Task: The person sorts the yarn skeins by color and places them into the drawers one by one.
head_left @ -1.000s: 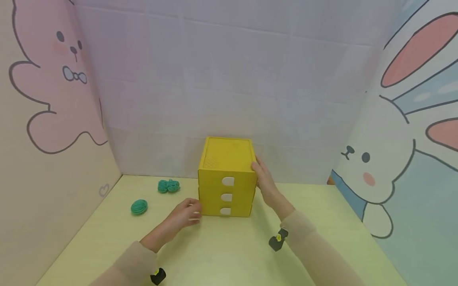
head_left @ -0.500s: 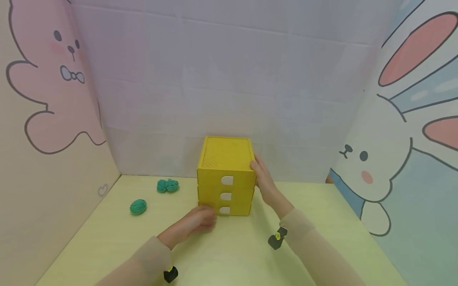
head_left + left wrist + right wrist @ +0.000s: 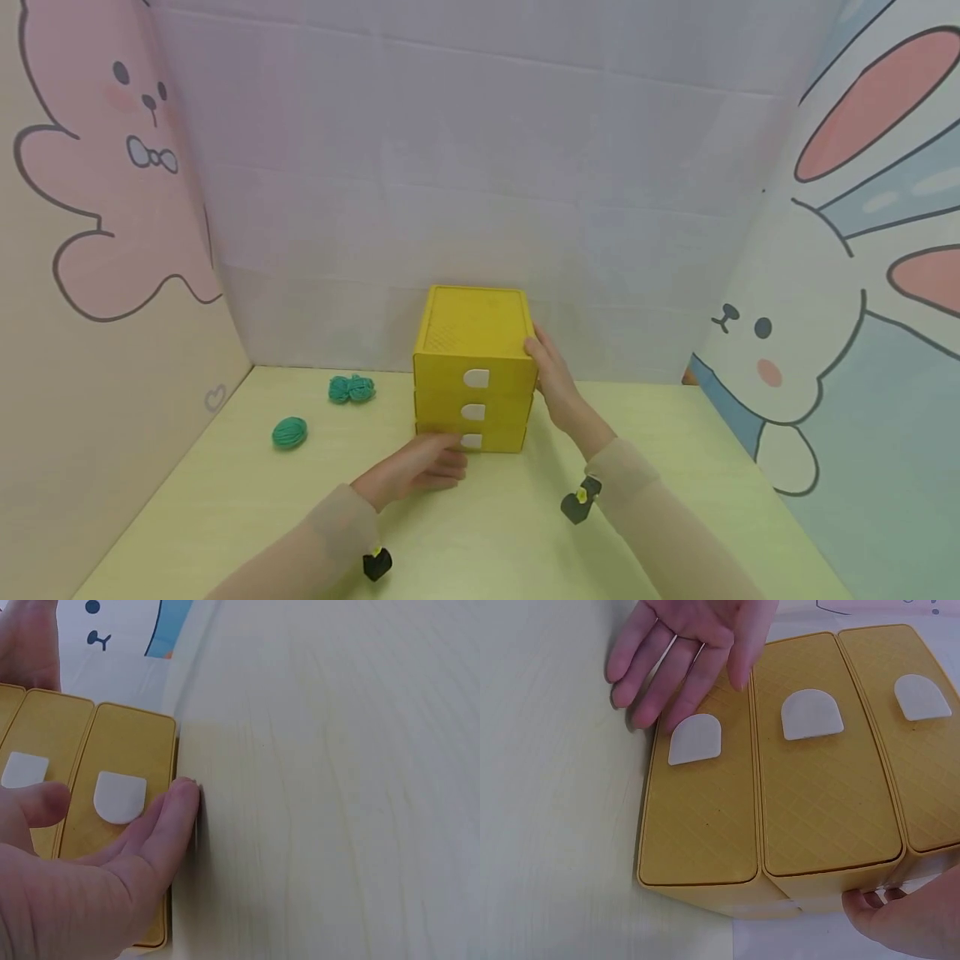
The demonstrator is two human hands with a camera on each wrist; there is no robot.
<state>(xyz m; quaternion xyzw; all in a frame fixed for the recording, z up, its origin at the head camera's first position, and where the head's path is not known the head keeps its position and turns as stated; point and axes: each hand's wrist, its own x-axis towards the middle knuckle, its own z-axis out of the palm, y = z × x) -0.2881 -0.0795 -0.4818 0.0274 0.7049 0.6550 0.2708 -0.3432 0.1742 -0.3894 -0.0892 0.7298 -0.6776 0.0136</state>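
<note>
A yellow three-drawer box [image 3: 480,321] stands against the back wall, all its drawers closed. Each drawer front has a white rounded tab. My left hand [image 3: 416,468] is at the bottom drawer [image 3: 504,439], its fingers extended and fingertips right by the lowest white tab [image 3: 120,797]. In the right wrist view, that hand's fingers spread beside the same tab [image 3: 695,739] with nothing held. My right hand [image 3: 557,383] rests on the box's right side, thumb at the upper front corner and fingers along the side wall, partly hidden behind the box.
On the pale yellow table [image 3: 450,542], left of the box, lie a green oval yarn ball [image 3: 289,433] and a green bow-shaped yarn bundle [image 3: 351,389]. A white cloth wall [image 3: 480,167] closes the back, and cartoon-printed panels stand at both sides.
My left hand has moved right from the box's lower left edge to the front of the bottom drawer, near its tab. The right hand stays on the side of the box.
</note>
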